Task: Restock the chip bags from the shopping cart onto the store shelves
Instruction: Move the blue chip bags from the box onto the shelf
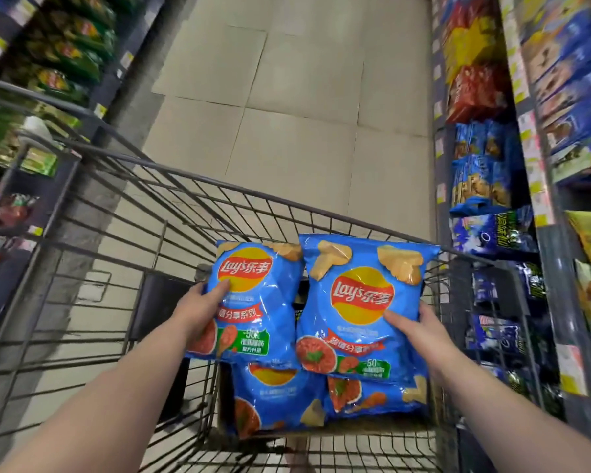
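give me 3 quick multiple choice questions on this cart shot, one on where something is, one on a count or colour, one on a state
1. Where are the chip bags that nobody is holding?
A. on the floor tiles
B. lying in the cart under the held ones
C. on the left shelf

2. How many blue chip bags are being held?
A. one
B. two
C. four

3. What is the state of the hands?
A. both empty
C. each shut on its own bag
B. both on one bag

Answers:
1 B: two loose bags lie in the cart, below the held ones.
2 B: the left bag and the right bag are held up.
3 C: the left hand grips the left bag's edge and the right hand grips the right bag's edge.
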Tool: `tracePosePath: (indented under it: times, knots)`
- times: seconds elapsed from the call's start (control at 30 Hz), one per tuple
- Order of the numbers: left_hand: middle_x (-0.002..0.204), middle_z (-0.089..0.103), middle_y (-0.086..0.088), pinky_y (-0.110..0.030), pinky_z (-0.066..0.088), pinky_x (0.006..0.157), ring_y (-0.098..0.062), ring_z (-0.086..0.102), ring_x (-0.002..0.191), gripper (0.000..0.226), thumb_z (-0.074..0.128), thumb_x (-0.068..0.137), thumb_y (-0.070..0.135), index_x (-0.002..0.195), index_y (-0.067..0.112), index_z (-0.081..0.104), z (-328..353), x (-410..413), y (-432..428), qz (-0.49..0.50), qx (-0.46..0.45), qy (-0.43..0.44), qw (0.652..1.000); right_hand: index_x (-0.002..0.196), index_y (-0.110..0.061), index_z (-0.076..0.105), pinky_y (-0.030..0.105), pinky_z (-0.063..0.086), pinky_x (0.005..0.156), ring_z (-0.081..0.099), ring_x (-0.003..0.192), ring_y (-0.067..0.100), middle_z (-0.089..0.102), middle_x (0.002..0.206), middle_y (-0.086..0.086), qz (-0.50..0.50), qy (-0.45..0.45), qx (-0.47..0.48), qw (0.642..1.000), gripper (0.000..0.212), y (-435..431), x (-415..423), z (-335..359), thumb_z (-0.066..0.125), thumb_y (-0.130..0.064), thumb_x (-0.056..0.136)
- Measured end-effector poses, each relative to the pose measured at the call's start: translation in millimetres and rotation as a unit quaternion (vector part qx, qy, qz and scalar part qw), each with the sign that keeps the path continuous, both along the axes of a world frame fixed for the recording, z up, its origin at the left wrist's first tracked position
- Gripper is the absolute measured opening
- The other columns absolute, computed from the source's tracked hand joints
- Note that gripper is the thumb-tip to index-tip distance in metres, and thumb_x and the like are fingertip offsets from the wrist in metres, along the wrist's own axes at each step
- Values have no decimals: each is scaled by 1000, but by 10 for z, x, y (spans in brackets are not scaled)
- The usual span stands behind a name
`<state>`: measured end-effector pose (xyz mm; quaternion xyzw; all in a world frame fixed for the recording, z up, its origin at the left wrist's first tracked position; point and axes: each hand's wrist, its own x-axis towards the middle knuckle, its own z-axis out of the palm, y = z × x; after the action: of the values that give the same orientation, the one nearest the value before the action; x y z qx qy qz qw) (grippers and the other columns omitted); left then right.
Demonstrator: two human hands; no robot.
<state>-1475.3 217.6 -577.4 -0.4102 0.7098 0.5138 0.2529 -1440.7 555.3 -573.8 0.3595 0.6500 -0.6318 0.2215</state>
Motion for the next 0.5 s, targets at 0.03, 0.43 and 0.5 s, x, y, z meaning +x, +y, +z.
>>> tracePosePath:
  times: [0.03,0.43,0.5]
  knots:
    - [104,60,-7,-37,48,82,-23,61,83,56,61,90,37,132,2,49,-20,-21,-29,13,4,-3,1000,119,-9,56,34,56,69,71,87,26,71,105,11,0,-2,-5,1000,39,6,-5,-9,68,-8,83]
    - [101,72,-19,-45,57,74,-37,70,85,65,76,74,41,123,6,54,-158,-7,-245,1,107,-59,992,111,-15,61,31,58,59,74,77,23,76,93,5,9,-5,-75,997,68,63,86,39,89,-36,52]
    - [105,71,-20,-45,57,73,-37,69,86,68,76,72,38,127,7,50,-160,14,-270,-2,119,-60,991,116,-14,58,31,59,61,73,78,21,74,98,5,4,-1,-77,997,45,66,93,44,76,-19,75]
